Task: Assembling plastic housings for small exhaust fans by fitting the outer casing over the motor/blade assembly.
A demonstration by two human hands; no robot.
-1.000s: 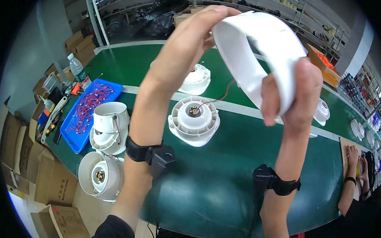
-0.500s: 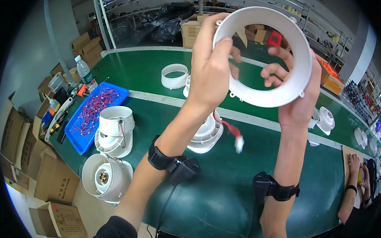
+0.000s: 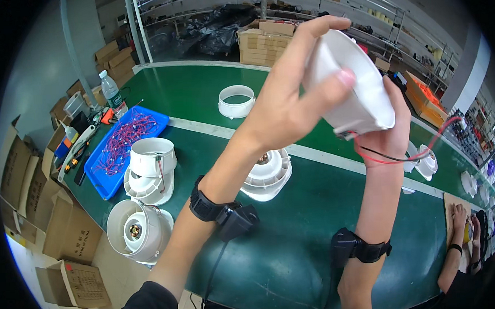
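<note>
Raised over the far part of the bench is a white plastic ring-shaped housing [image 3: 361,102], tilted with its outer wall partly toward me. My left hand [image 3: 294,91] is closed on its left side, thumb across the near wall and fingers over the top. Around the right and lower side my right hand [image 3: 394,129] grips it, fingers mostly hidden behind. Red and black wires [image 3: 391,160] trail from the housing's lower edge past my right wrist to a small pale connector. Below my left forearm sits a white finned fan base [image 3: 268,178], partly covered.
Two white fan assemblies [image 3: 149,172] [image 3: 137,231] stand at the bench's left edge. Behind them lies a blue tray [image 3: 102,185] of red wires, near a water bottle [image 3: 111,91]. A loose white ring [image 3: 236,101] rests farther back. Another person's hands [image 3: 459,217] work at right.
The housing has turned from showing its round opening to showing its side wall. Its wires now hang at the right, by my right wrist. My left thumb has moved across the wall.
</note>
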